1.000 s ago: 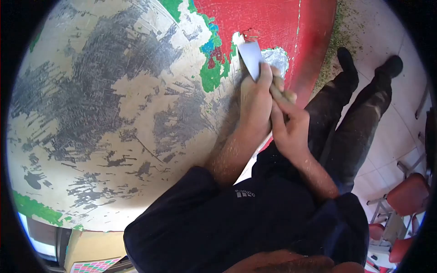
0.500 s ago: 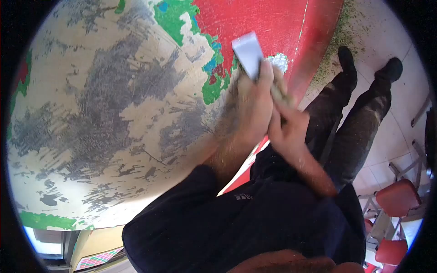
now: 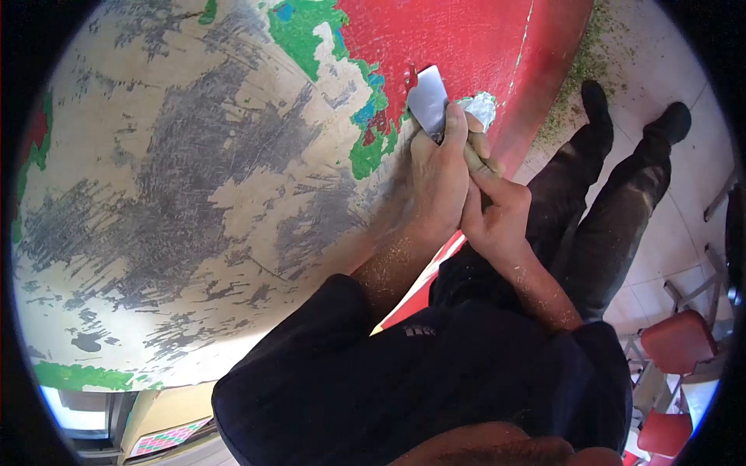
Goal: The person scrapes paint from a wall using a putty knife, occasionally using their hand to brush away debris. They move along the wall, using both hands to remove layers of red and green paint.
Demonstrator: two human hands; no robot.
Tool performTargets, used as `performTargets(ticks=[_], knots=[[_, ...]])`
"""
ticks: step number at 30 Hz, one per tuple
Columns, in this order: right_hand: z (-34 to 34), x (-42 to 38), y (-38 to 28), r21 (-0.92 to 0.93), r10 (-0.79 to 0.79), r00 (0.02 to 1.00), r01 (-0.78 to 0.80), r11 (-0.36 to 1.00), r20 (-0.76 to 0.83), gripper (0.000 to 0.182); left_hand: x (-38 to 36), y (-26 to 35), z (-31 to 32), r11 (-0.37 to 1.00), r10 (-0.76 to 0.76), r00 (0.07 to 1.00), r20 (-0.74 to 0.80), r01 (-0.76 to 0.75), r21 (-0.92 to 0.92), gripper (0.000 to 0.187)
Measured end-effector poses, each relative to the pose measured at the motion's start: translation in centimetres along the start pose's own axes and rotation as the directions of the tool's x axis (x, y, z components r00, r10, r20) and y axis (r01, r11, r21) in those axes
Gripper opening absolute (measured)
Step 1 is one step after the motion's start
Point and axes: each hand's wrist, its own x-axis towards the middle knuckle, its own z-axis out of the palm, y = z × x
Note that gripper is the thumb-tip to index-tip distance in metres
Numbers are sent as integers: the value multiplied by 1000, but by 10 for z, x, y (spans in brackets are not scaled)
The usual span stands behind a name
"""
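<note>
A metal paint scraper [image 3: 428, 97] lies with its blade against a large curved surface with peeling paint, at the border of the red paint [image 3: 443, 35]. A small curl of red paint [image 3: 412, 76] stands up at the blade's edge. My left hand [image 3: 443, 182] is closed round the scraper just behind the blade, its thumb pointing along the tool. Close beside it, my right hand [image 3: 501, 217] wraps the handle's end. Most of the handle is hidden by fingers. Dust flecks cover both forearms.
Scraped beige and grey surface [image 3: 194, 171] fills the left, with green paint [image 3: 303, 35] patches along the red. A pale bare spot [image 3: 480, 109] lies right of the blade. Paint chips [image 3: 579, 85] litter the tiled floor by my feet. Red chairs [image 3: 678, 342] stand at lower right.
The scraper blade has shifted slightly down and to the right, and a red paint curl now shows at its edge. The hands, blurred before, are now sharp, with the same grip.
</note>
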Motion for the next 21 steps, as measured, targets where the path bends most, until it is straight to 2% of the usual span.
performTargets(ticks=[1,4,5,7,9,12,14,15,18,19,21], knots=[[-2,1,2,19,-23,1000,24,1000,-11,35,-3,-3,2,1000,26,1000,-15,-26,5,31],[0,-11,2,46,-76,995,79,996,-60,34,-18,-11,-2,998,-65,998,-28,64,-16,31],[4,-12,5,40,-97,993,100,994,-67,34,-15,-8,-3,999,-38,999,-29,38,-8,31],[8,-11,5,75,-33,999,35,997,-33,34,-7,-2,-4,1000,8,1000,-26,-7,9,32],[4,3,4,133,116,990,-126,983,78,34,-1,3,-1,997,70,997,-41,-68,40,33],[1,-11,2,85,-63,998,64,994,-22,36,-17,-4,-3,998,-10,1000,4,10,-61,34],[10,-16,10,85,-124,991,129,988,-55,36,-18,-14,-16,999,-34,999,-10,34,-18,34],[11,-15,8,88,-118,992,122,989,-45,37,-19,-10,-16,999,-48,999,-13,48,5,34],[3,7,-7,94,-40,998,35,995,51,39,-16,20,1,995,95,995,-13,-95,18,36],[2,8,-10,126,-58,997,52,991,47,39,-17,27,5,984,162,987,-24,-159,79,37],[2,-3,-5,145,-77,995,68,987,57,40,-23,15,-4,998,35,999,-27,-33,59,38]])
